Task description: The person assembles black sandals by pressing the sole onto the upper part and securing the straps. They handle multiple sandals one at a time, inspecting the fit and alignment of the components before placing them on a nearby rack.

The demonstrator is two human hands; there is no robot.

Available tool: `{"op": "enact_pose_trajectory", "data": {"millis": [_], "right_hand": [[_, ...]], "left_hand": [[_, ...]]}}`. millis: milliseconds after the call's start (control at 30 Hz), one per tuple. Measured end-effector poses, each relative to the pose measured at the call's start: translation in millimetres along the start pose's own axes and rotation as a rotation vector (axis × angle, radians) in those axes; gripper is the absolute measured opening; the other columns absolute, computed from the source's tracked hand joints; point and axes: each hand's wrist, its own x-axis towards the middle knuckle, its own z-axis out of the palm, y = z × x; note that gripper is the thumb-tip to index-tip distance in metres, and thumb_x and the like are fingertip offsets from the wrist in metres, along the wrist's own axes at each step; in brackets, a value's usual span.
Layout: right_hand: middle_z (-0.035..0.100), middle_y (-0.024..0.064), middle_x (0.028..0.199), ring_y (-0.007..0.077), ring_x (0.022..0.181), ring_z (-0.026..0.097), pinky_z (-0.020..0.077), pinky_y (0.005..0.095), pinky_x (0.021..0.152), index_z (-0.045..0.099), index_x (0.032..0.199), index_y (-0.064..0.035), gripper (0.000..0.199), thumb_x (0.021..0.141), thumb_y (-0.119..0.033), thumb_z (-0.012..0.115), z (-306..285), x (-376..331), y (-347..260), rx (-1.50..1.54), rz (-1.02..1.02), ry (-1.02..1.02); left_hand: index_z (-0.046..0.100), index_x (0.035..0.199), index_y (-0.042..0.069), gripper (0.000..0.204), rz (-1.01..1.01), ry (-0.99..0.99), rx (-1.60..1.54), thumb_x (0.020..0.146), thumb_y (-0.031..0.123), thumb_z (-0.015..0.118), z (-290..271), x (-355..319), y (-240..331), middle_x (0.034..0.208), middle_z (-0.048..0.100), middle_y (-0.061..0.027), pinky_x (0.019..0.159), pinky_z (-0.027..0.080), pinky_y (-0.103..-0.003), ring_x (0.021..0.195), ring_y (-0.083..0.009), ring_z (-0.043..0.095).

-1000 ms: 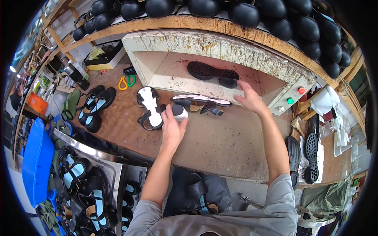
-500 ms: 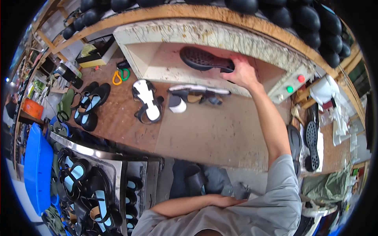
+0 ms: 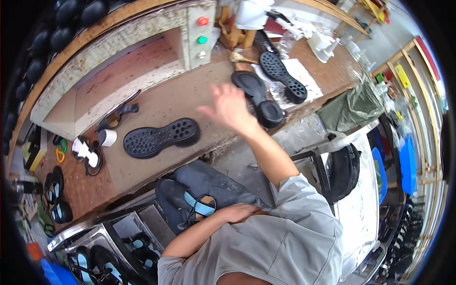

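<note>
My right hand (image 3: 230,107) is raised over the workbench, blurred, its fingers apart and nothing in them. Just left of it a black shoe sole (image 3: 161,137) lies on the bench mat, its honeycomb-pitted side up. To the right of the hand are a ribbed black sole (image 3: 250,85) and a second pitted sole (image 3: 282,76), partly over white paper. My left hand (image 3: 242,213) rests low against my shirt, with its fingers mostly hidden. Next to it, over my lap, is a black strappy sandal (image 3: 202,205) with a light blue insole patch.
An open-fronted pale box (image 3: 128,66) with red and green buttons stands along the bench's back. Sandal parts (image 3: 87,153) and orange-and-green-handled scissors (image 3: 61,148) lie at left. A metal rack (image 3: 107,232) holds sandals at lower left. A green bag (image 3: 354,107) hangs at the right edge.
The view has turned to the right. My right hand has let go of the black sole it held in the box opening; the sole now lies on the bench. A blue-patched sandal now shows at my lap.
</note>
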Motion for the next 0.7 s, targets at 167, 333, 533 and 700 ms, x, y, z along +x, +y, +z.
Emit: {"op": "enact_pose_trajectory", "data": {"millis": [167,333,533,700], "right_hand": [[0.057,0.0214,0.121,0.0359,0.117,0.053,0.0447,0.0566,0.09,0.052,0.124,0.0005,0.081,0.071,-0.057,0.07,-3,16,138,-0.059,0.532,-0.427],[0.058,0.0201,0.123,0.0351,0.117,0.053,0.0416,0.0496,0.097,0.055,0.121,0.0005,0.077,0.069,-0.055,0.074,-10,35,228,-0.249,0.599,-0.19],[0.062,0.022,0.114,0.03,0.111,0.057,0.0438,0.0365,0.095,0.057,0.118,0.0018,0.082,0.06,-0.052,0.079,-31,29,268,-0.005,0.375,-0.391],[0.065,0.0254,0.103,0.0339,0.102,0.063,0.0488,0.0401,0.087,0.062,0.105,0.0091,0.075,0.056,-0.045,0.079,-12,19,263,-0.149,0.453,-0.391]], "left_hand": [[0.056,0.12,0.002,0.045,0.028,0.01,0.012,0.097,0.037,0.038,7,4,16,0.122,0.058,-0.0173,0.097,0.039,-0.039,0.116,-0.0329,0.052],[0.062,0.111,0.007,0.043,-0.215,0.002,-0.013,0.097,0.042,0.041,7,13,20,0.113,0.061,-0.0169,0.088,0.043,-0.039,0.107,-0.0316,0.056],[0.051,0.116,-0.002,0.052,-0.289,0.724,0.537,0.083,0.035,0.066,-76,41,82,0.107,0.053,-0.0233,0.079,0.048,-0.046,0.094,-0.0375,0.058],[0.039,0.135,0.002,0.081,-0.125,1.105,0.879,0.07,0.034,0.077,-169,128,70,0.126,0.039,-0.0273,0.086,0.046,-0.048,0.105,-0.0433,0.048]]}}
